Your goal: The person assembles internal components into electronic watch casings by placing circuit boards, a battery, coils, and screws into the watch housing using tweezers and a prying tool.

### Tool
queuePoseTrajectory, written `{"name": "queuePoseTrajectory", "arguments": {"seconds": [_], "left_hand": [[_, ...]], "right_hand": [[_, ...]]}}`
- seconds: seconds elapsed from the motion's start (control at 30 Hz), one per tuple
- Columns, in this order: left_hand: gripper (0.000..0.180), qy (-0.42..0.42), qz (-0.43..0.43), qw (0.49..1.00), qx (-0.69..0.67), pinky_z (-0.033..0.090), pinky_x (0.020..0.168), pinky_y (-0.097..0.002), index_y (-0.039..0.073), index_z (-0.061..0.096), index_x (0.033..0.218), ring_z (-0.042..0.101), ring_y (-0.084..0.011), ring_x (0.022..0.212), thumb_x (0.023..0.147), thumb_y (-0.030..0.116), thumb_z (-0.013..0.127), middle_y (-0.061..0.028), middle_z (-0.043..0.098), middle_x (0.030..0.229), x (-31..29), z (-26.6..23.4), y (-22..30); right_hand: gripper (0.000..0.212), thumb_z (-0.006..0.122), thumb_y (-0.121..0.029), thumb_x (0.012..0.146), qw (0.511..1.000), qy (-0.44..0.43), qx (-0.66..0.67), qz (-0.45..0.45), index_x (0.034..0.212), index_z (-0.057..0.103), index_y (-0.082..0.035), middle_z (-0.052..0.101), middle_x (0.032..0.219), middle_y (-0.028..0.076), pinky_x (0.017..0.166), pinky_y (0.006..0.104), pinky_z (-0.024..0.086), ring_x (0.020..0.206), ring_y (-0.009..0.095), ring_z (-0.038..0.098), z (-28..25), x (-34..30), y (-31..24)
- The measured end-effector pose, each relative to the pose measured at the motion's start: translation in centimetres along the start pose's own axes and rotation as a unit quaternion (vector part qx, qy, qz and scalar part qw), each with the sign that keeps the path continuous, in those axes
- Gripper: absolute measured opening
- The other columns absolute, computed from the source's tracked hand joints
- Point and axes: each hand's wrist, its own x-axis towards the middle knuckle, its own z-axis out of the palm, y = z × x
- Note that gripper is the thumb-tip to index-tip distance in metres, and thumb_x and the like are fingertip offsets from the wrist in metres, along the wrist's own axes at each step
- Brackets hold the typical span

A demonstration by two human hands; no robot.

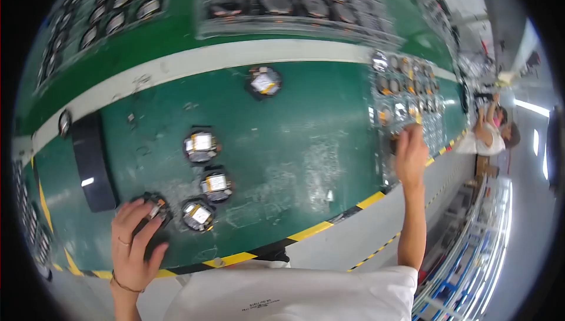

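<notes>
My left hand (134, 240) is at the table's near left, its fingers spread over the edge of a dark round electronic module (158, 208). The thumb stands apart from the module. Out to the right, my right hand (411, 155) is closed, fingertips together, over a clear plastic tray (434, 130). A small yellow bit (418, 118) shows at its fingertips; what they hold is blurred. Between the hands lie several round modules with white labels: one module (201, 144), another module (216, 185), a nearer module (198, 214) and one farther back (263, 82).
A black curved panel (94, 162) lies left of the modules, beside a small round part (65, 122). Large trays of round parts (294, 24) stand behind a white strip (235, 54). Yellow-black tape (309, 231) marks the table's near edge. Another person (491, 135) is at far right.
</notes>
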Motion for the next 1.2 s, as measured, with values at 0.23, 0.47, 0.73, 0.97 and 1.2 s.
{"name": "queuePoseTrajectory", "arguments": {"seconds": [0.23, 0.47, 0.73, 0.97, 1.2], "left_hand": [[0.071, 0.026, -0.024, 0.999, 0.006, 0.045, 0.115, -0.0572, 0.0, 0.06, 0.139, 0.055, -0.0436, 0.137, 0.074, 0.014, 0.085, -0.02, 0.058, 0.146, -1.2, -0.5, -1.0], [0.061, 0.082, 0.025, 0.996, -0.015, 0.052, 0.11, -0.0527, 0.006, 0.066, 0.137, 0.063, -0.0393, 0.126, 0.078, 0.011, 0.08, -0.0198, 0.056, 0.147, -0.4, -0.1, -1.0], [0.048, 0.127, 0.076, 0.989, -0.011, 0.054, 0.107, -0.0513, 0.003, 0.069, 0.119, 0.06, -0.0381, 0.128, 0.074, 0.007, 0.084, -0.0198, 0.055, 0.148, 4.0, 2.5, 0.1], [0.058, 0.107, 0.103, 0.984, -0.096, 0.051, 0.1, -0.0455, 0.006, 0.058, 0.122, 0.059, -0.0341, 0.12, 0.073, 0.015, 0.088, -0.0101, 0.062, 0.126, 9.7, 3.1, 0.3], [0.074, 0.095, 0.07, 0.983, -0.141, 0.048, 0.109, -0.0462, 0.003, 0.057, 0.135, 0.052, -0.0363, 0.131, 0.071, 0.017, 0.091, -0.0127, 0.054, 0.14, 10.7, 2.8, 0.1]], "right_hand": [[0.022, 0.06, -0.025, 0.106, 0.996, 0.033, -0.062, -0.047, 0.116, 0.061, -0.005, 0.07, 0.103, 0.019, 0.073, 0.0494, 0.053, 0.089, 0.043, 0.069, -0.1, 1.7, 1.3], [0.035, 0.067, -0.029, 0.103, 0.975, 0.14, -0.12, -0.121, 0.127, 0.064, -0.002, 0.071, 0.108, 0.013, 0.071, 0.0429, 0.053, 0.092, 0.035, 0.071, -0.9, 1.8, 2.3], [0.044, 0.082, -0.018, 0.086, 0.9, -0.068, 0.165, -0.399, 0.127, 0.071, -0.01, 0.068, 0.115, 0.008, 0.053, 0.0282, 0.053, 0.068, 0.016, 0.065, -0.2, -3.8, -22.2], [0.043, 0.08, -0.021, 0.087, 0.875, -0.069, 0.192, -0.439, 0.13, 0.073, -0.02, 0.064, 0.127, 0.007, 0.049, 0.0317, 0.052, 0.066, 0.017, 0.065, 3.4, 1.0, -28.1], [0.033, 0.079, -0.007, 0.086, 0.92, 0.001, 0.232, -0.315, 0.119, 0.075, -0.01, 0.068, 0.113, 0.009, 0.059, 0.0323, 0.055, 0.073, 0.021, 0.069, 3.7, 3.6, -24.9]]}}
